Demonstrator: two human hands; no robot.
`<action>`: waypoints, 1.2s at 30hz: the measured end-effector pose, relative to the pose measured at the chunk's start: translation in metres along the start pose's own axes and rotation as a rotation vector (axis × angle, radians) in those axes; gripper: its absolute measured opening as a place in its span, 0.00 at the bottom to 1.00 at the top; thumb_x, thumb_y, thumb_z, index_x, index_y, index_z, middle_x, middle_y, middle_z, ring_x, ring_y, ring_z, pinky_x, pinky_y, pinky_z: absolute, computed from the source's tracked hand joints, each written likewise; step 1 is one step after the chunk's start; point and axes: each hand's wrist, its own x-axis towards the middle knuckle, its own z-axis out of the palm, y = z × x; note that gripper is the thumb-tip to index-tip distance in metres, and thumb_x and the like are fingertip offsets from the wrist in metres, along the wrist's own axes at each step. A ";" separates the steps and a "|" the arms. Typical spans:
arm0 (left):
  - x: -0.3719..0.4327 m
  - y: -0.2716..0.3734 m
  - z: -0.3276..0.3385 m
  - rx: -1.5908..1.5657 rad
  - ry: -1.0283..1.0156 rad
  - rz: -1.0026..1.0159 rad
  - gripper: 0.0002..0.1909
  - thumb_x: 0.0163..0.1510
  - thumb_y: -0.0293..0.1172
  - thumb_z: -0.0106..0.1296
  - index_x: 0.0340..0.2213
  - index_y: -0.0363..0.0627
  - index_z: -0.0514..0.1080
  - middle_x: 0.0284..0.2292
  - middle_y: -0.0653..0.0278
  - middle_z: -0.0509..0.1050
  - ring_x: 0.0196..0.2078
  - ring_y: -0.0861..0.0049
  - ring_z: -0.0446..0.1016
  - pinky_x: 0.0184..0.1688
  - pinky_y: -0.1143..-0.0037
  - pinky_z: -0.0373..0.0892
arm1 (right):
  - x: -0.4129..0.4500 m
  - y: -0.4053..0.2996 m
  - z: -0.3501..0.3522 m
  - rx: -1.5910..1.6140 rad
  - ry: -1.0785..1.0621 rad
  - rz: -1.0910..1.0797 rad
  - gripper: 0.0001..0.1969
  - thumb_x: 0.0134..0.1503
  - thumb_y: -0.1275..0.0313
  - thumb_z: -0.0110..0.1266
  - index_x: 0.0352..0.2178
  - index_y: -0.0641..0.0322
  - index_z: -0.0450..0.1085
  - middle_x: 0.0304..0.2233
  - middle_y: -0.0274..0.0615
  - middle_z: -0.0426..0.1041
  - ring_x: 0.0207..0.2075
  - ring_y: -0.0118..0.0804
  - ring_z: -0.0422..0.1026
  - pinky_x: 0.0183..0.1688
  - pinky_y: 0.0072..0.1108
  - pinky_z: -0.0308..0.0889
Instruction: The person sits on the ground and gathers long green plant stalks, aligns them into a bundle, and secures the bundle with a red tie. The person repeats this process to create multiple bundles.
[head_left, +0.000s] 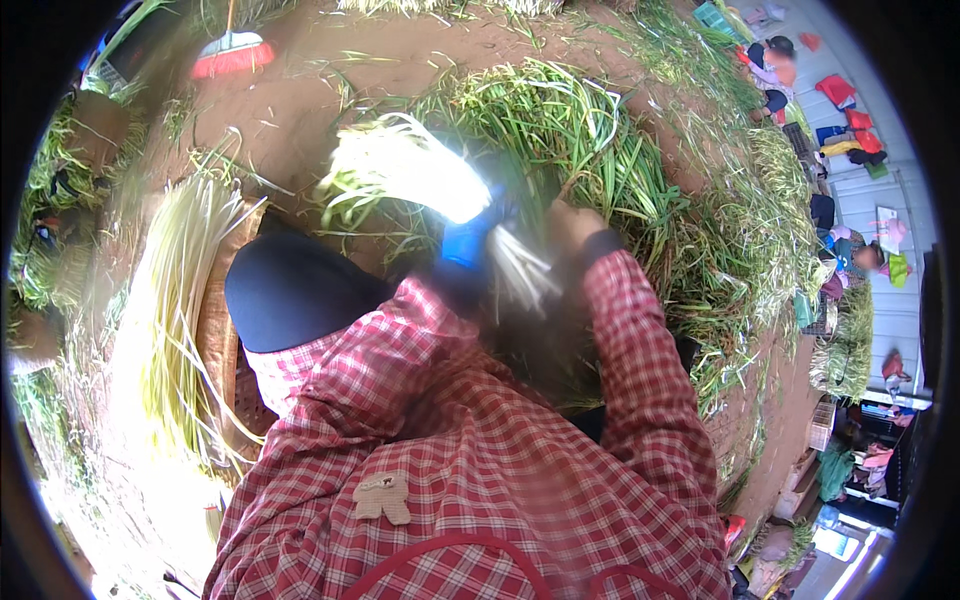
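My left hand (474, 231), in a blue glove, grips a bundle of pale leafy stalks (416, 169). The bundle's bright leafy part spreads to the upper left, and its white ends stick out below the glove, blurred. Just to the right, my bare right hand (577, 226) is at the near edge of a heap of long green leaves (555, 142); its fingers are blurred, so whether it holds anything is unclear. At my left, long pale-yellow stalks (176, 315) lie side by side along a brown sheet (225, 285).
A broom (232, 56) with red bristles is at the upper left on the brown floor (292, 105). Loose leaves litter the ground. At the far right, a person (776, 71) and another person (855, 255) sit among greens, near crates (821, 426) and a pale wall (892, 217).
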 end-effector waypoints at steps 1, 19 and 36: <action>-0.002 -0.002 -0.002 -0.077 0.005 -0.071 0.15 0.51 0.23 0.48 0.42 0.36 0.64 0.28 0.61 0.70 0.26 0.75 0.68 0.30 0.79 0.67 | 0.012 0.000 0.004 0.285 -0.014 0.077 0.18 0.57 0.59 0.45 0.38 0.64 0.68 0.32 0.43 0.73 0.34 0.34 0.70 0.40 0.23 0.66; 0.002 -0.033 -0.017 -0.069 -0.031 -0.499 0.15 0.51 0.31 0.49 0.41 0.41 0.68 0.31 0.64 0.75 0.22 0.78 0.69 0.26 0.79 0.68 | -0.075 0.160 0.001 0.586 -0.404 -0.528 0.20 0.58 0.62 0.47 0.46 0.67 0.66 0.35 0.42 0.73 0.32 0.29 0.70 0.32 0.19 0.65; -0.002 -0.079 -0.035 0.693 -0.234 -0.580 0.12 0.44 0.27 0.60 0.30 0.31 0.74 0.24 0.58 0.76 0.21 0.75 0.73 0.27 0.78 0.70 | -0.079 0.197 0.050 0.165 -0.310 -0.465 0.18 0.56 0.71 0.50 0.46 0.71 0.63 0.38 0.42 0.72 0.37 0.31 0.70 0.42 0.21 0.64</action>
